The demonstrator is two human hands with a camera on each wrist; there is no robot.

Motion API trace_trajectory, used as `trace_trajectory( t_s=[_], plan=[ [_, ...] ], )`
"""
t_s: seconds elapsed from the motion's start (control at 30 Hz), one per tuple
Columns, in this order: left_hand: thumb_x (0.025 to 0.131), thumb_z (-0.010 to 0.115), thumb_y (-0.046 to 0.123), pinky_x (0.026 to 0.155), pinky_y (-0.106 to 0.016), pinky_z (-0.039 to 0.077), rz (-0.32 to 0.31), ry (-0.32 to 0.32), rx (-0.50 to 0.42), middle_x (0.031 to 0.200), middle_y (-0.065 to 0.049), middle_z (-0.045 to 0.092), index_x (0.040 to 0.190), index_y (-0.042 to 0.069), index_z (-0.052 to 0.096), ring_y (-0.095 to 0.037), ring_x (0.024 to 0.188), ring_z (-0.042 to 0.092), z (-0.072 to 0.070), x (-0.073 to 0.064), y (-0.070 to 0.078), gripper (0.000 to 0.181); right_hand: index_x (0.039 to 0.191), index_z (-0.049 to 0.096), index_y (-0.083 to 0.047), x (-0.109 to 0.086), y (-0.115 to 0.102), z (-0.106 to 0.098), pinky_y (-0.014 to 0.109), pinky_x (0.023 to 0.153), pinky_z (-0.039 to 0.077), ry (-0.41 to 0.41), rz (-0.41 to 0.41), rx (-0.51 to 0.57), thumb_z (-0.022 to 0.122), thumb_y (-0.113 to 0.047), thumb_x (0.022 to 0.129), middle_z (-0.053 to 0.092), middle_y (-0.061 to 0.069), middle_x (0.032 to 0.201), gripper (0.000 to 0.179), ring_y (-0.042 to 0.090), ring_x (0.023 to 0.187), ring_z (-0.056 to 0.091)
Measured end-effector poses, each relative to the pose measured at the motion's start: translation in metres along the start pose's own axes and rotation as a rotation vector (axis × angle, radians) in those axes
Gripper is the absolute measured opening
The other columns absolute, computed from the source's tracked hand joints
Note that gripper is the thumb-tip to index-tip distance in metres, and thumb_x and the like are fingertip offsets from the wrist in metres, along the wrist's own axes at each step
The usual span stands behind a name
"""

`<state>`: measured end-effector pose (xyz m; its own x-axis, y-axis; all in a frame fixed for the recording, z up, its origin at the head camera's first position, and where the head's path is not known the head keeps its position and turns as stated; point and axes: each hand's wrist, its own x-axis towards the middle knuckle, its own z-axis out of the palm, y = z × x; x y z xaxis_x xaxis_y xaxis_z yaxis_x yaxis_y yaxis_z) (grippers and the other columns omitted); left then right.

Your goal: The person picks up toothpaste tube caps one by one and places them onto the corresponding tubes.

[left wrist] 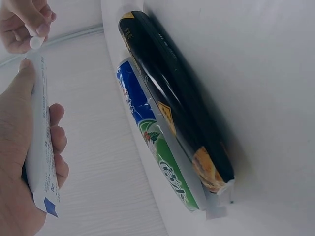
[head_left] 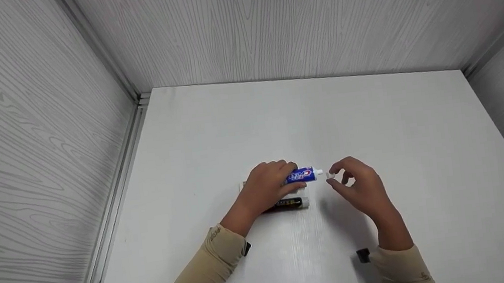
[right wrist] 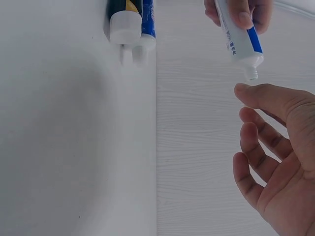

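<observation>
My left hand [head_left: 264,185] grips a blue and white toothpaste tube [head_left: 302,175] above the table, its nozzle facing right. In the right wrist view, that tube's threaded nozzle [right wrist: 251,73] is bare. My right hand [head_left: 364,185] pinches a small white cap [left wrist: 36,43] between thumb and forefinger, a short gap away from the nozzle. The other fingers of this hand are loosely bent. Below my left hand lie a black toothpaste tube [left wrist: 172,93] and a blue and green one [left wrist: 157,137], side by side; in the head view the hand partly covers them.
The white tabletop [head_left: 251,132] stretches around the hands. Grey wood-grain panels [head_left: 267,26] enclose it at the back and on both sides. A metal rail [head_left: 114,185] runs along the table's left edge.
</observation>
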<state>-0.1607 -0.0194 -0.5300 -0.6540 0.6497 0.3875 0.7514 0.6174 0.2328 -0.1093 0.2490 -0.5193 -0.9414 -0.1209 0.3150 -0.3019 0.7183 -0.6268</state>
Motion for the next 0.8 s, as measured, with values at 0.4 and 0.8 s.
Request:
trace_trajectory(
  t_s=[0.4,0.8],
  plan=[
    [0.103,0.062,0.057,0.065,-0.032,0.053,0.032,-0.003,0.018,0.091,0.003,0.069,0.121,0.016,0.069,-0.013,0.070,0.058,-0.0001,-0.0011,0.0064,0.045,0.103,0.073,-0.018,0.0021,-0.0062,0.0004,0.027,0.068,0.052,0.017,-0.048,0.015,0.087,-0.004,0.086,0.071,-0.003,0.100,0.026,0.012,0.074,0.064],
    [0.103,0.061,0.059,0.064,-0.030,0.051,0.040,-0.005,0.011,0.093,0.002,0.070,0.122,0.016,0.068,-0.012,0.072,0.059,0.0000,0.0008,0.0089,0.047,0.102,0.075,-0.019,0.0014,-0.0085,0.0017,0.034,0.066,0.054,-0.010,-0.038,-0.002,0.086,-0.004,0.087,0.072,0.000,0.100,0.024,0.009,0.075,0.061]
  ],
)
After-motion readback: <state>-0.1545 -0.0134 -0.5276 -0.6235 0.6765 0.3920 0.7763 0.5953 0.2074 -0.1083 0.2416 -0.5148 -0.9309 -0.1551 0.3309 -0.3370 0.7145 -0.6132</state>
